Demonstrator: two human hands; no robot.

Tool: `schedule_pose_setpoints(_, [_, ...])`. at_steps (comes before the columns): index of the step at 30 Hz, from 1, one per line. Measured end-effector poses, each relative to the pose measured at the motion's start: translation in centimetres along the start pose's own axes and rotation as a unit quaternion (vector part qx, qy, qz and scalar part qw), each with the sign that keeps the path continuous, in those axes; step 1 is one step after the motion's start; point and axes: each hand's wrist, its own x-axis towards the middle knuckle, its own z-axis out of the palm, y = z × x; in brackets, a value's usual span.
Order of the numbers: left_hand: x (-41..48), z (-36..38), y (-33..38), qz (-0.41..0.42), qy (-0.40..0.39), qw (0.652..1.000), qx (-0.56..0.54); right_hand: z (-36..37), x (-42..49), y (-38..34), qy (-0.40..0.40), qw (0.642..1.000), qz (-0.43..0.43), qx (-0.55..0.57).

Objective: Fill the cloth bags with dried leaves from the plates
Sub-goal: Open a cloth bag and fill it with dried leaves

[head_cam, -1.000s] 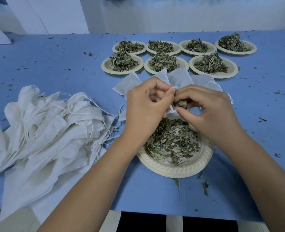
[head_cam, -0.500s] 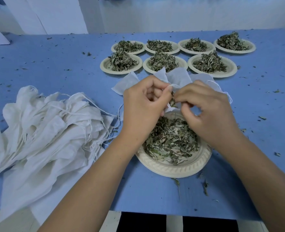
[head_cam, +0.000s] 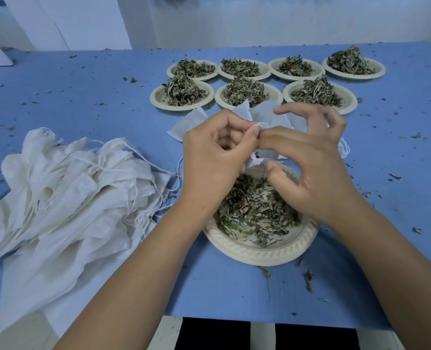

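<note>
My left hand grips the mouth of a small white cloth bag above the near plate. A heap of dried leaves fills that plate. My right hand pinches the other side of the bag's mouth with thumb and index finger, its other fingers spread and raised. Most of the bag is hidden between my hands. More small white bags lie just behind my hands.
Several more plates of dried leaves stand in two rows at the back. A big pile of empty cloth bags with drawstrings lies to the left. Leaf crumbs are scattered over the blue table, whose front edge runs close below the near plate.
My right hand held a pinch of leaves at the bag's mouth; now the leaves are gone from its fingers, which have spread and pinch the bag's edge. The left hand stays in place.
</note>
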Motion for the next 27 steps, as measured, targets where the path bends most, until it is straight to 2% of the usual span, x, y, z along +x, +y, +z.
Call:
schedule_pose_setpoints(3, [-0.2,0.1,0.2,0.02,-0.045,0.999,0.001,0.9,-0.2,-0.4,-0.115,0.993,0.002,-0.035])
schedule_pose_setpoints(5, [-0.3,0.3,0.2,0.019,-0.055,0.998,0.013,1.1,-0.3,-0.2,-0.145,0.989,0.018,-0.035])
schedule_pose_setpoints(7, [-0.1,0.1,0.1,0.009,-0.002,1.0,0.016,0.4,-0.1,-0.1,-0.079,0.996,0.036,0.019])
schedule_pose_setpoints(10, [0.5,-0.6,-0.1,-0.003,0.109,0.994,0.004,-0.6,0.1,0.2,0.085,0.992,0.028,0.094])
schedule_pose_setpoints(11, [0.6,-0.7,-0.2,-0.006,0.134,0.991,-0.002,-0.6,0.1,0.3,0.08,0.99,0.017,0.117])
schedule_pose_setpoints(12, [0.8,-0.8,-0.2,-0.006,0.151,0.988,-0.005,-0.6,0.1,0.2,0.027,0.989,0.012,0.146])
schedule_pose_setpoints(15, [0.7,-0.6,-0.1,0.003,0.16,0.987,0.001,0.3,-0.1,-0.3,-0.229,0.958,0.004,0.171])
schedule_pose_setpoints(16, [0.7,-0.5,-0.1,0.005,0.154,0.988,0.004,0.8,-0.3,-0.3,-0.266,0.95,-0.018,0.16])
schedule_pose_setpoints(19, [0.5,-0.5,-0.3,0.003,0.144,0.99,0.005,1.7,-0.4,-0.3,-0.266,0.952,-0.037,0.151])
schedule_pose_setpoints(23, [0.6,-0.5,-0.2,0.001,0.143,0.99,0.006,1.2,-0.2,0.1,-0.256,0.952,-0.008,0.165])
schedule_pose_setpoints(27, [0.5,-0.5,-0.1,0.004,0.138,0.99,0.011,1.3,-0.3,-0.2,-0.296,0.942,-0.004,0.157])
